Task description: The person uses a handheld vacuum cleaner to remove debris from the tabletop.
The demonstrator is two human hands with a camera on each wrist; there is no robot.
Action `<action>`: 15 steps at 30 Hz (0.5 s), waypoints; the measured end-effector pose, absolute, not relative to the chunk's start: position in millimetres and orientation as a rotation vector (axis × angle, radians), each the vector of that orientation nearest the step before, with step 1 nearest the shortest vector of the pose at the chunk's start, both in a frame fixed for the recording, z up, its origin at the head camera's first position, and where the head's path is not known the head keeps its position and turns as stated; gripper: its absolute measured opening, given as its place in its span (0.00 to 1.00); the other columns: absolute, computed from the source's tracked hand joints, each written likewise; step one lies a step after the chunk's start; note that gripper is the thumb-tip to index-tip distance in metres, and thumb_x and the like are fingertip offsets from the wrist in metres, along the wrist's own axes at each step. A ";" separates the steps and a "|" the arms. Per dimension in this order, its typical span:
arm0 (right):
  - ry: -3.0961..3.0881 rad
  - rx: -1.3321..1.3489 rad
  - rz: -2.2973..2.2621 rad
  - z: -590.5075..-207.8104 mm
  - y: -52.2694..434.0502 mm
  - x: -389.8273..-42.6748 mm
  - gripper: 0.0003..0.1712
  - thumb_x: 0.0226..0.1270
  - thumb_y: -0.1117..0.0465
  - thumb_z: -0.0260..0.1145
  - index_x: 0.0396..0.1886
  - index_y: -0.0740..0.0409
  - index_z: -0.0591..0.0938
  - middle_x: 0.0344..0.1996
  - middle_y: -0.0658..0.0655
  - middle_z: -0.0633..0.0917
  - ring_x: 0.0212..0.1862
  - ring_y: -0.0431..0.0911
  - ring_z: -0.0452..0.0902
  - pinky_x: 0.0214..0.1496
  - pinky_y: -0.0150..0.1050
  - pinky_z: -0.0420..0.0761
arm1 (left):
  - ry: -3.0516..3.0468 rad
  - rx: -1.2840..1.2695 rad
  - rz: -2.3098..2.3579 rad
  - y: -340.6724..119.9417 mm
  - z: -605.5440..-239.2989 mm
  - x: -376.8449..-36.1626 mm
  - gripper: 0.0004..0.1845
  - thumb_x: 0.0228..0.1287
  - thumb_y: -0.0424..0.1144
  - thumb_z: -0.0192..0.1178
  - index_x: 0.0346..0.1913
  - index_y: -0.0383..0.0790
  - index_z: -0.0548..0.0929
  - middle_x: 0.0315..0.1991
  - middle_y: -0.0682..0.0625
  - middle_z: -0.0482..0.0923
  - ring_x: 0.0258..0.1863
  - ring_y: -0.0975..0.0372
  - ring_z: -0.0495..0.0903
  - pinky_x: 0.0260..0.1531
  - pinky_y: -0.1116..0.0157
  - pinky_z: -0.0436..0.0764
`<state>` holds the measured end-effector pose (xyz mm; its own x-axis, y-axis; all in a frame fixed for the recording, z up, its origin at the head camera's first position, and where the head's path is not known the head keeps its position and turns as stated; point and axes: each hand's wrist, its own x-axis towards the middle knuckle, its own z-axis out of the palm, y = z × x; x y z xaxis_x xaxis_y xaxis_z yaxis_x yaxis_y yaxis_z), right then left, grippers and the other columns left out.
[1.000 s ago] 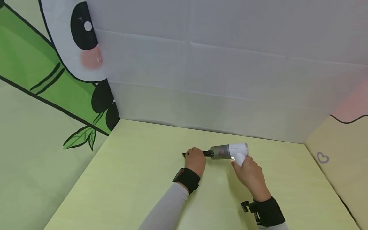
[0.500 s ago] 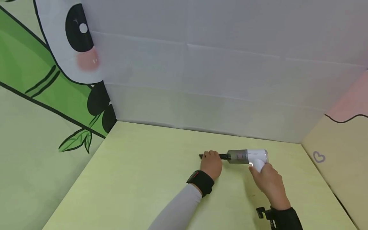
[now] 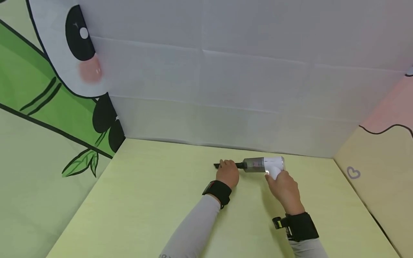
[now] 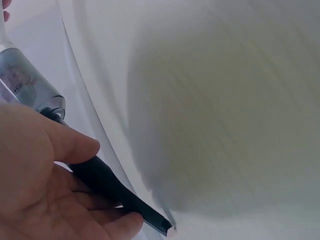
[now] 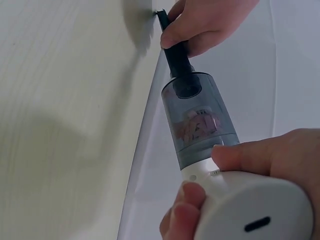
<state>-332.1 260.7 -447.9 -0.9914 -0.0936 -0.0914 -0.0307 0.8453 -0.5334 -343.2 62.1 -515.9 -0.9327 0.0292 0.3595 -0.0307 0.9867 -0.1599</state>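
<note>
A handheld vacuum cleaner [image 3: 255, 165] with a clear grey dust cup [image 5: 200, 117] lies level just over the table, its slim black nozzle [image 4: 107, 182] pointing left. My left hand [image 3: 227, 174] grips that nozzle from the near side, thumb above and fingers beneath. The nozzle tip pokes out past my fingers, and a tiny pale bit sits beside it in the left wrist view; its kind is unclear. My right hand [image 3: 286, 190] holds the white handle [image 5: 245, 200], with the thumb on top of the body near a switch. Something pinkish shows through the dust cup.
The pale yellow table [image 3: 155, 193] meets a whitish back wall sheet [image 3: 200, 89] close behind the vacuum. A left wall [image 3: 29, 172] with a green cartoon print and a right wall [image 3: 380, 179] with a heart border it. Both wrists wear black bands [image 3: 219, 193].
Both hands and the vacuum cleaner have moved right across the table, then partly back left and farther from me. The grips are the same, and the head view has shifted slightly.
</note>
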 end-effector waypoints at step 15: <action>2.786 -0.147 -0.746 -437.7 324.9 -309.1 0.33 0.75 0.45 0.58 0.42 0.77 0.69 0.25 0.62 0.77 0.25 0.49 0.76 0.22 0.41 0.76 | -2.915 -0.242 0.060 94.0 -480.7 -293.9 0.10 0.70 0.39 0.64 0.30 0.42 0.85 0.22 0.52 0.79 0.21 0.64 0.80 0.15 0.70 0.78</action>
<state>-309.1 324.9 -437.7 -0.9629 -0.1613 -0.2164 -0.0315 0.8634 -0.5035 -293.9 94.0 -480.7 -0.9633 0.1676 0.2098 0.1588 0.9856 -0.0581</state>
